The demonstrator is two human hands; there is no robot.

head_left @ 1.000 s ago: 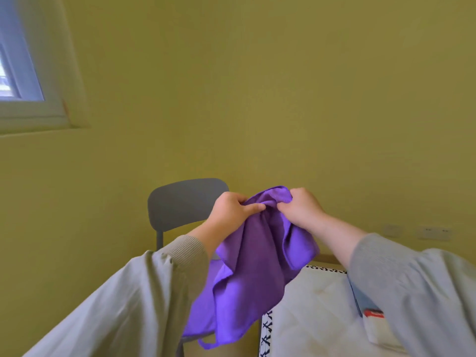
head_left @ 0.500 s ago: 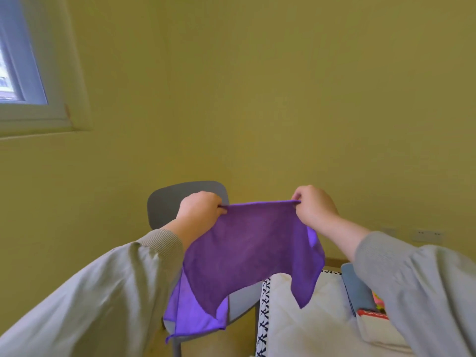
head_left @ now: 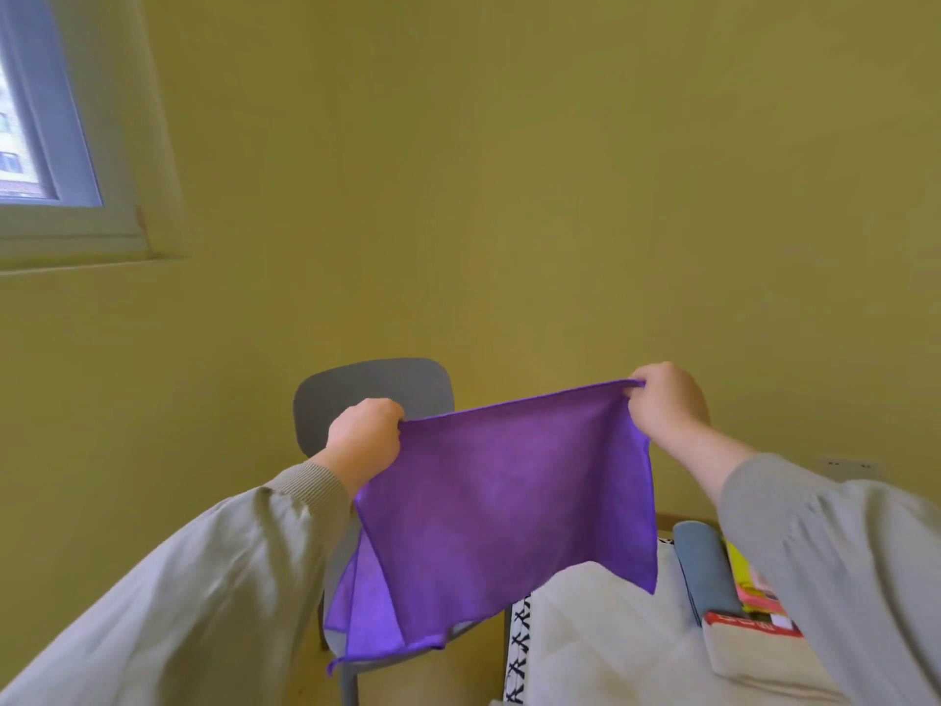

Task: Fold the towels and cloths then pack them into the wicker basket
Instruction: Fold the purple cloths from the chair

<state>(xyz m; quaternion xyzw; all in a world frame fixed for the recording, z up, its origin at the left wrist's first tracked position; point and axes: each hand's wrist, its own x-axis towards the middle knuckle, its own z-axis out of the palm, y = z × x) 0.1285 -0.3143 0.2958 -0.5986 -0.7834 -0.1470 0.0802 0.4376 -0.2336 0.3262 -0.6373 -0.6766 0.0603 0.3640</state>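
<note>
The left hand (head_left: 364,440) is curled tight and pinches one upper corner of the purple cloth (head_left: 509,501), at the 9 o'clock end of its top hem. The right hand (head_left: 662,405) is curled the same way and pinches the other upper corner, at about 2 o'clock and a little higher. The hem runs taut between them, sloping up toward the right hand.

The cloth hangs in the air in front of the person, touching nothing but the two hands. Its front layer falls flat, with a pointed lower corner at 5 o'clock. At 7 o'clock a second layer shows behind the first and reaches lowest, ending in a small tip. Grey-beige sleeves (head_left: 229,578) run from both wrists down to the bottom corners of the view.

Behind the left hand, at its 12 o'clock, stands the rounded back of a grey chair (head_left: 377,389). The cloth hides most of its seat, and one leg shows at 6 o'clock.

The tabletop (head_left: 601,649), at 5 o'clock in the view, lies under a white quilted cover with a black-and-white patterned border. At its 2 o'clock end lies a folded blue-grey towel (head_left: 705,568). Just beside the towel are yellow and pink items partly hidden by the right sleeve. A beige thing with a red strip (head_left: 753,649) lies at the towel's 5 o'clock.

A yellow-green wall (head_left: 560,196) fills the background, with a window (head_left: 46,119) at 10 o'clock and a socket (head_left: 848,465) at 3 o'clock.
</note>
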